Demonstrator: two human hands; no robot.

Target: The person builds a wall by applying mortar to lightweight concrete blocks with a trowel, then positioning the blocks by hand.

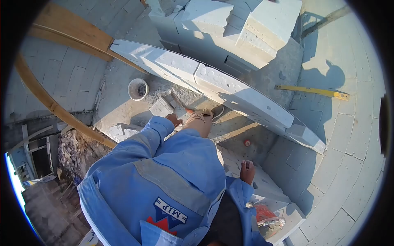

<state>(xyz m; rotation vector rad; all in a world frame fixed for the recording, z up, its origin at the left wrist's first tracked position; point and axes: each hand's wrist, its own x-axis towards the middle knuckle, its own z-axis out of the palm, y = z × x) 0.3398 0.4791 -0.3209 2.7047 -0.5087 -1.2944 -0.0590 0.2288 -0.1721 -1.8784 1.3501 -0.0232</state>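
My left hand [174,119] reaches down in front of my bent knee, its fingers apart, close to a broken piece of pale block [161,107]. Just beyond it lies a tool with an orange-red handle end [189,110], next to my shoe [217,111]. My right hand [247,172] is raised beside the blocks at my right, fingers curled in; what they hold, if anything, cannot be made out. Blue jacket sleeves cover both arms.
A low wall of pale blocks [242,92] runs diagonally ahead, with stacked blocks [269,28] behind. A white bucket [138,89] stands left on the dusty floor. A yellow spirit level [314,90] leans right. A curved wooden beam [61,107] crosses the left side; a red packet [266,213] lies lower right.
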